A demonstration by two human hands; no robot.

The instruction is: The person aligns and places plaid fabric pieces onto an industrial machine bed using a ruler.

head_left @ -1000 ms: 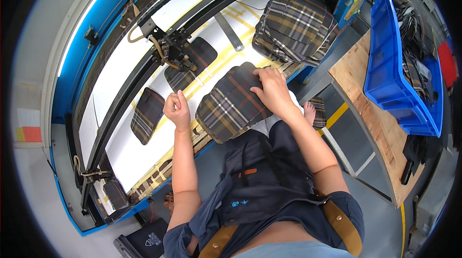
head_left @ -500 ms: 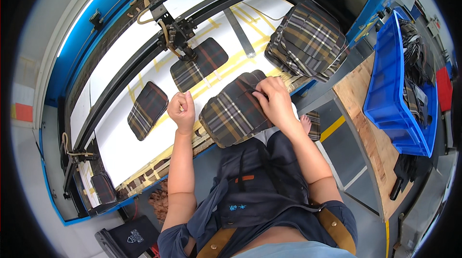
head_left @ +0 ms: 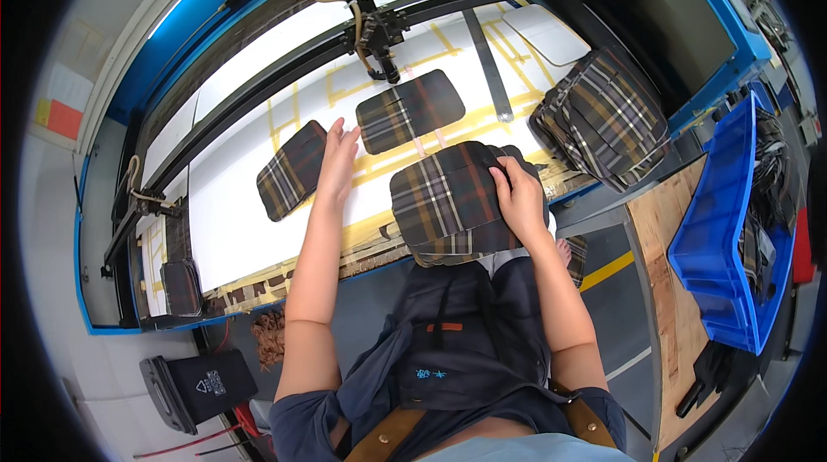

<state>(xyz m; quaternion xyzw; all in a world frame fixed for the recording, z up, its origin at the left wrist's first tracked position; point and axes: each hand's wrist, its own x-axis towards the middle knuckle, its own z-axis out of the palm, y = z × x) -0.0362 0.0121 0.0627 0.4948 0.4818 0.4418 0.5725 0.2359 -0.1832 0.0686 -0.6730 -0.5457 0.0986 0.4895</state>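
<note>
A stack of dark plaid fabric panels (head_left: 439, 199) lies at the near edge of the machine bed, just in front of me. My right hand (head_left: 519, 199) is closed on the right side of this stack, thumb and fingers over the top panels. My left hand (head_left: 341, 156) is raised over the white bed with its fingers stretched out and nothing in them. It is between two single plaid panels: the left panel (head_left: 291, 171), partly behind the hand, and the middle panel (head_left: 413, 111). A black cutting head (head_left: 379, 40) hangs at that middle panel's far edge.
A taller plaid pile (head_left: 603, 117) sits on the bed's right end beside a flat metal bar (head_left: 488, 66). Black gantry rails (head_left: 250, 74) cross the bed. A blue bin (head_left: 719, 229) stands on a wooden board (head_left: 659, 290) at right. A black trash bin (head_left: 194, 384) is lower left.
My left hand has opened from a closed pinch. My right hand has gone from pinching the stack's top edge to holding its right side. The whole view has shifted.
</note>
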